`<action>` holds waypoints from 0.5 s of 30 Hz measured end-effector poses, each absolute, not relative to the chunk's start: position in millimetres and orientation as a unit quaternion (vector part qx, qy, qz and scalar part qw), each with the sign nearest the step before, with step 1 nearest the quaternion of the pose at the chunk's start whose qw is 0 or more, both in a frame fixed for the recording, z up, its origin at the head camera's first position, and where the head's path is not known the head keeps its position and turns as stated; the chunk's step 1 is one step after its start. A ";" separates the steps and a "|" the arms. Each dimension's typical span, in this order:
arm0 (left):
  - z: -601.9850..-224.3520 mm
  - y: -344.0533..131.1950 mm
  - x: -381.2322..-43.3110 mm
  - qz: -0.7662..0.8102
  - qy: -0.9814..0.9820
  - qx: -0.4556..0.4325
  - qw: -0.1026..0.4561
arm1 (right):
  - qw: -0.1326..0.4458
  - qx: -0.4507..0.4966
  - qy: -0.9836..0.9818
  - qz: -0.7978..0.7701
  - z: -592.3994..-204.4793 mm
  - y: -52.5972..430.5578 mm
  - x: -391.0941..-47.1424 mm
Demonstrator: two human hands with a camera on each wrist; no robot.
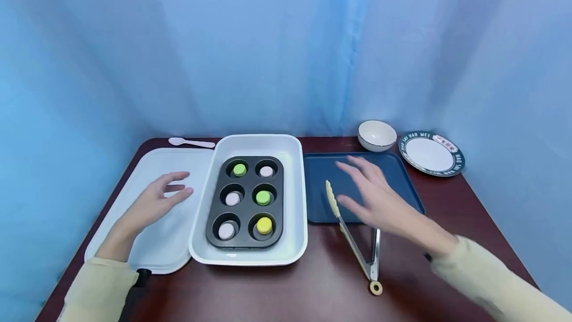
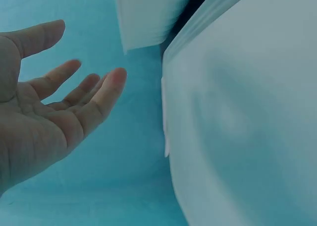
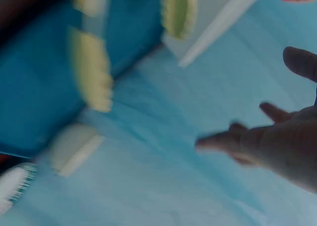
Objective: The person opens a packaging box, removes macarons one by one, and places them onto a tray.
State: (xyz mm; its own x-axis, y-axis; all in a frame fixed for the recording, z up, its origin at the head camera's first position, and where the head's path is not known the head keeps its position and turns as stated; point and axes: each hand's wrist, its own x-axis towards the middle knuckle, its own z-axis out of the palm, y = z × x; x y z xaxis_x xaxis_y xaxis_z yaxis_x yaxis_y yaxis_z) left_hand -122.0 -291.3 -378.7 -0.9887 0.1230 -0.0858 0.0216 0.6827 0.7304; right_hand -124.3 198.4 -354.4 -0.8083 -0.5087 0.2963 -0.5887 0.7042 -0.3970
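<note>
My left hand [image 1: 154, 205] hovers over the white lid-like board [image 1: 156, 242] at the left, fingers spread and nothing in them. In the left wrist view the left hand's [image 2: 54, 97] palm and loosely bent fingers show. My right hand [image 1: 377, 198] is above the dark blue tray [image 1: 319, 178], its fingers apart and holding nothing. Beneath and beside it is a pair of tongs [image 1: 355, 250] with cream tips, spread wide, one tip over the tray. Part of the tongs is hidden by the hand. The tongs [image 3: 91, 70] look blurred in the right wrist view.
A white basin [image 1: 295, 242] in the middle holds a dark muffin tin [image 1: 245, 202] with green, pale pink and yellow macaron-like pieces in its cups. A pale spoon [image 1: 192, 142] lies at the back left. A white bowl [image 1: 377, 135] and a green-rimmed plate [image 1: 431, 154] stand back right.
</note>
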 end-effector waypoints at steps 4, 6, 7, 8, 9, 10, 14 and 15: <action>-387.1 -288.5 -125.8 0.418 0.901 0.043 0.108 | 0.054 0.193 -0.942 0.268 -390.4 235.7 -88.2; -389.7 -293.0 -123.2 0.440 0.889 0.042 0.118 | 0.029 0.153 -0.951 0.266 -403.0 241.2 -74.5; -390.3 -296.0 -121.4 0.452 0.883 0.040 0.120 | 0.015 0.141 -0.955 0.261 -408.2 241.3 -69.7; -391.0 -298.9 -119.8 0.464 0.877 0.036 0.120 | 0.006 0.134 -0.958 0.255 -412.9 240.4 -66.1; -392.2 -301.1 -118.9 0.476 0.870 0.032 0.122 | -0.003 0.131 -0.960 0.247 -417.6 238.8 -63.3; -393.2 -301.5 -118.8 0.487 0.864 0.027 0.123 | -0.012 0.131 -0.961 0.244 -421.4 237.8 -60.7; -403.4 -286.4 -130.0 0.519 0.843 0.021 0.142 | -0.043 0.135 -0.961 0.239 -431.6 244.1 -51.0; -406.4 -278.8 -135.5 0.525 0.838 0.023 0.147 | -0.049 0.133 -0.960 0.241 -432.8 248.7 -48.5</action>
